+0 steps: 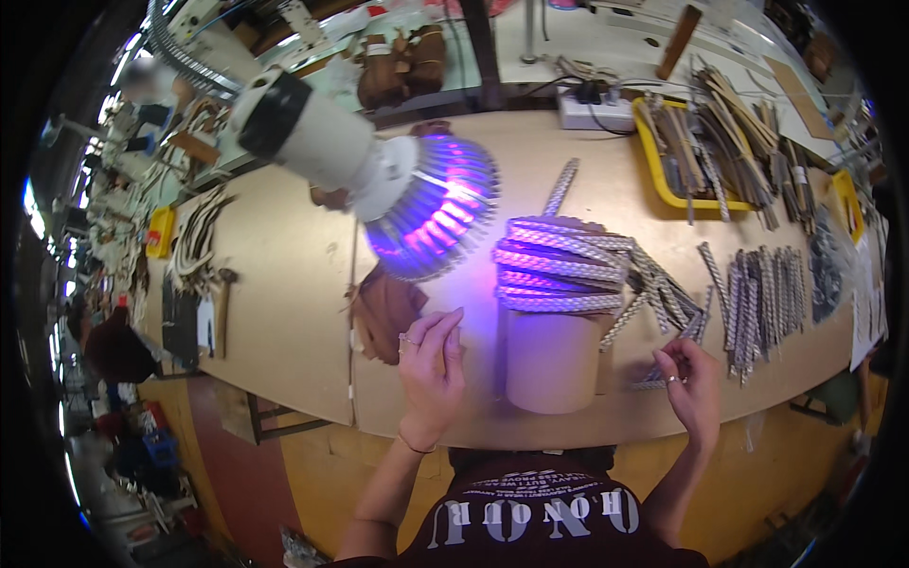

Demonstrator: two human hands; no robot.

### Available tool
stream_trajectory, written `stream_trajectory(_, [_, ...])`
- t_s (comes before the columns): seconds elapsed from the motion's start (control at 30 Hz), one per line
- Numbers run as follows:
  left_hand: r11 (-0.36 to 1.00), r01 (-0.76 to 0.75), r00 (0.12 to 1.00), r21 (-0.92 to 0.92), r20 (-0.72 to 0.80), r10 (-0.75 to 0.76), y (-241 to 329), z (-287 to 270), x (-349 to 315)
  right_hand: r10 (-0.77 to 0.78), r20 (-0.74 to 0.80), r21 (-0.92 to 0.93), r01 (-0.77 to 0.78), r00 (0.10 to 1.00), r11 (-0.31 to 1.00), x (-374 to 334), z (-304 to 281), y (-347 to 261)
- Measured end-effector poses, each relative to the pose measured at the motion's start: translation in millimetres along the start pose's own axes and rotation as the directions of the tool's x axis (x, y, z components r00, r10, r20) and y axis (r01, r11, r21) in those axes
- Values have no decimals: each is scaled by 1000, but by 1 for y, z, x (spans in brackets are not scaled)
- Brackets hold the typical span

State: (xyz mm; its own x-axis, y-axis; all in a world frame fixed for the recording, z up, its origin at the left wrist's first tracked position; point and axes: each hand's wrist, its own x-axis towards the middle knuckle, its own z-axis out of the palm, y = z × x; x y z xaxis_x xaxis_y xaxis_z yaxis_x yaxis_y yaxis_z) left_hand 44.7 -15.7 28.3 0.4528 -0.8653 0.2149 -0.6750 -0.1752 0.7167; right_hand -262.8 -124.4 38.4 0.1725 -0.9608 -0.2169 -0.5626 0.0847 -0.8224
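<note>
A tan cylinder (552, 364) stands upright in front of me near the table's front edge. Several pale braided straps (561, 303) lie side by side across its upper part, lit purple on the left. My left hand (433, 374) is raised just left of the cylinder, fingers loosely bent and a little apart, with nothing visible in them. To the cylinder's right, my right hand (689, 383) has its thumb and fingertips pinched together near loose grey braided strips (668, 289). What that pinch holds, if anything, is too small to make out.
A lamp with a ribbed metal head (436, 204) hangs over the table, left of the cylinder. Brown leather-like pieces (390, 308) lie below it. Braided strips (765, 303) lie in a row at right. A yellow basket (653, 180) and power strip (597, 112) are behind; a hammer (223, 308) is at left.
</note>
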Motion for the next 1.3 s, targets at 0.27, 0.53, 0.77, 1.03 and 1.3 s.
stream_trajectory(0.27, [944,140,990,298,-30,-138,-44,18,-36,-266,159,-204,295,951,934,-4,15,-64])
stream_trajectory(0.53, [959,37,998,282,-64,-20,-49,15,-36,-574,472,-68,677,669,733,-16,47,-90])
stream_trajectory(0.77, [891,133,963,-435,-154,-219,-7,14,-4,-778,154,61,780,609,623,-18,91,-109])
stream_trajectory(1.03, [913,270,938,-306,296,-179,0,9,18,-639,266,212,603,722,769,-19,70,-104])
stream_trajectory(1.3, [915,317,858,-248,487,-165,7,-8,8,-502,32,295,472,864,831,-15,39,-72])
